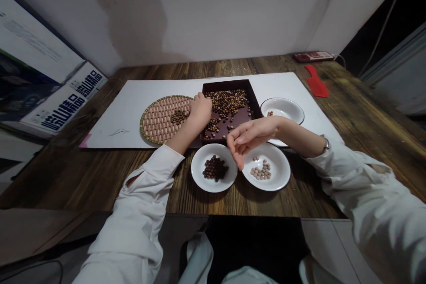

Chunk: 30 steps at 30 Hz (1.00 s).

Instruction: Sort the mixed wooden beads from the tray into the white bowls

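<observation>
My left hand (201, 109) is at the left wall of the dark red box (238, 129), beside the woven round tray (156, 117). Its fingers are curled together, and what they hold, if anything, is hidden. My right hand (254, 134) hangs above the gap between two white bowls, fingers loosely stretched and pointing down, with nothing visible in it. Mixed brown, yellow and dark beads (229, 101) fill much of the box. Dark red-brown beads (215, 168) lie in the left white bowl (199, 177), pale beads (261, 171) in the right white bowl (282, 173). Greenish-brown beads (179, 116) sit on the woven tray.
A third white bowl (289, 108) with a few tan beads stands behind my right forearm. A white board (113, 111) lies under the box and tray. A red comb-like item (316, 82) and a phone-like device (313, 56) are at back right. Printed cartons (63, 102) stand left.
</observation>
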Available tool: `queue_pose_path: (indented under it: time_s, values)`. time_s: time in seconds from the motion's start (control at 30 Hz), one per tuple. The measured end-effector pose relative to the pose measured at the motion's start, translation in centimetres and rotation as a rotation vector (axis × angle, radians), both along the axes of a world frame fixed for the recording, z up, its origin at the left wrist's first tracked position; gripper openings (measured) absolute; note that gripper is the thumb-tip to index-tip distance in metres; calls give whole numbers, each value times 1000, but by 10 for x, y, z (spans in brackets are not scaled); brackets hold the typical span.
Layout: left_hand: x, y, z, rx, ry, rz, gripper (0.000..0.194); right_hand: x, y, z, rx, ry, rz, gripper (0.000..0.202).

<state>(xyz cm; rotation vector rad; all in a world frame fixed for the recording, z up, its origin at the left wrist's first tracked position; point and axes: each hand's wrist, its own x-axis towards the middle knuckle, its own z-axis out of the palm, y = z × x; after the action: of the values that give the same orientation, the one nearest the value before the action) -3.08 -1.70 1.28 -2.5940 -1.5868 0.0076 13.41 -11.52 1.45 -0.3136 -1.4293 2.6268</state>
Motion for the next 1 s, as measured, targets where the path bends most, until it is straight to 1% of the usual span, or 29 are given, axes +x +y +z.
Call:
queue_pose_path:
  time_s: [0.23, 0.67, 1.0]
  values:
    - [1, -1, 2, -16, 16, 20, 42, 0, 0, -1, 5, -3, 2, 23]
    - [2, -4, 2, 13, 51, 17, 45, 0, -1, 3, 17, -46, -18, 24]
    - [5, -6, 3, 46, 10, 33, 46, 0, -1, 1, 9, -14, -3, 22]
